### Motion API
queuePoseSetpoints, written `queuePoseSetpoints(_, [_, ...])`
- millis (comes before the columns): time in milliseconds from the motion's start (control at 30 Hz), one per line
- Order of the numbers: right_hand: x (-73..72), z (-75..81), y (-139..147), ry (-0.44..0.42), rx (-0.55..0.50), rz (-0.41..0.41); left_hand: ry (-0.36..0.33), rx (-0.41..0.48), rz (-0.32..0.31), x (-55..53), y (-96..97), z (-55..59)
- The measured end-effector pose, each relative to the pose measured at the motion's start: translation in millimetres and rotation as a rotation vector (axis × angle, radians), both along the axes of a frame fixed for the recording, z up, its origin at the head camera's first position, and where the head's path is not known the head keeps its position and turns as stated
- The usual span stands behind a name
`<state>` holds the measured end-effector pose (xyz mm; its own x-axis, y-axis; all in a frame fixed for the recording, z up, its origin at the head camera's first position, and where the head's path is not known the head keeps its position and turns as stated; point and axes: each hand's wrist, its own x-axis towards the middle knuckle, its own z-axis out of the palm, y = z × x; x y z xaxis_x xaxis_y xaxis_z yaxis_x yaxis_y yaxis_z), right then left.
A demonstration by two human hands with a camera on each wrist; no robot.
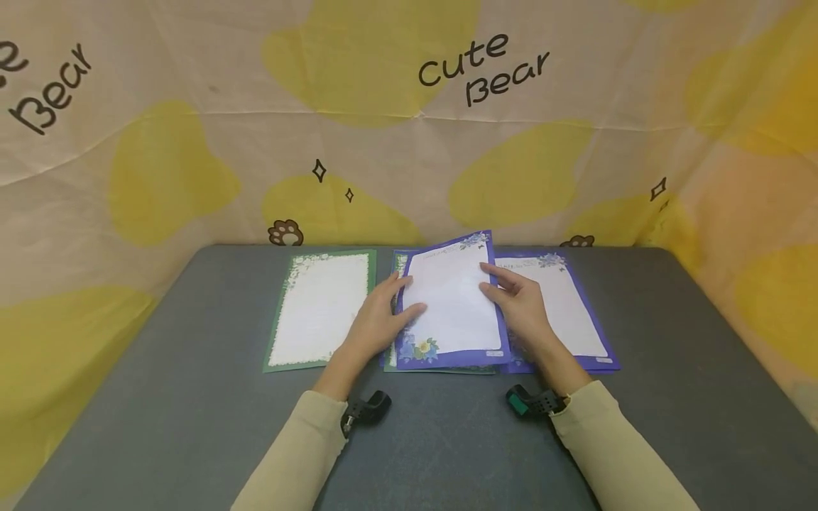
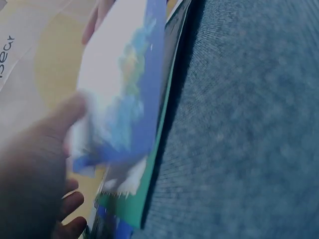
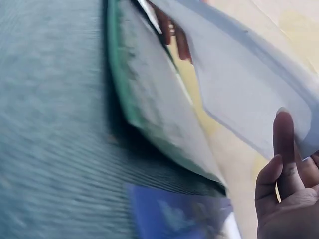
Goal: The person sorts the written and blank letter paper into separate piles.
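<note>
One blue-bordered sheet (image 1: 454, 301) is pinched at its sides by my left hand (image 1: 377, 316) and my right hand (image 1: 522, 309), raised over a green-edged sheet (image 3: 154, 94) on the tabletop (image 1: 447, 454), between a green page (image 1: 322, 312) and a blue page (image 1: 569, 309).

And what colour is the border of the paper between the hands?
The border is bluish purple; it shows best in the head view.

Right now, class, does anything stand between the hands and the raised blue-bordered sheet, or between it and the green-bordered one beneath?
Nothing visible. The left hand and right hand hold the blue-bordered sheet by its sides; the right wrist view shows an open gap between it and the green-bordered sheet.
</note>
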<state>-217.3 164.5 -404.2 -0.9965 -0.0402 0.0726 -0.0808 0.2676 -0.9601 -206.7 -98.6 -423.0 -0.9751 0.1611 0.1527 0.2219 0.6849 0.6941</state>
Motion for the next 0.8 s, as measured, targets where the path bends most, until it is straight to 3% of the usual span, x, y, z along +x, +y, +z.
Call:
queuePoseSetpoints(133, [-2.3, 4.7, 7, -0.009, -0.080, 0.008, -0.012, 0.222, 0.059, -0.5, -1.0, 0.6])
queuePoseSetpoints(267, [-3.0, 7.2, 11, -0.015, -0.091, 0.014, -0.026, 0.386, 0.030, -0.1, -1.5, 3.1])
queuePoseSetpoints(433, [-2.4, 7.6, 15, -0.019, -0.056, 0.014, -0.002, 0.473, 0.005, 0.0, 2.0, 8.4])
queuePoseSetpoints(600, [-0.6, 8.1, 18, -0.016, 0.020, -0.008, -0.029, 0.557, 0.000, 0.9, 4.0, 12.2])
queuePoseSetpoints(800, [-1.2, 9.0, 22, 0.004, 0.104, -0.020, -0.034, 0.550, -0.038, 0.6, 5.6, 15.8])
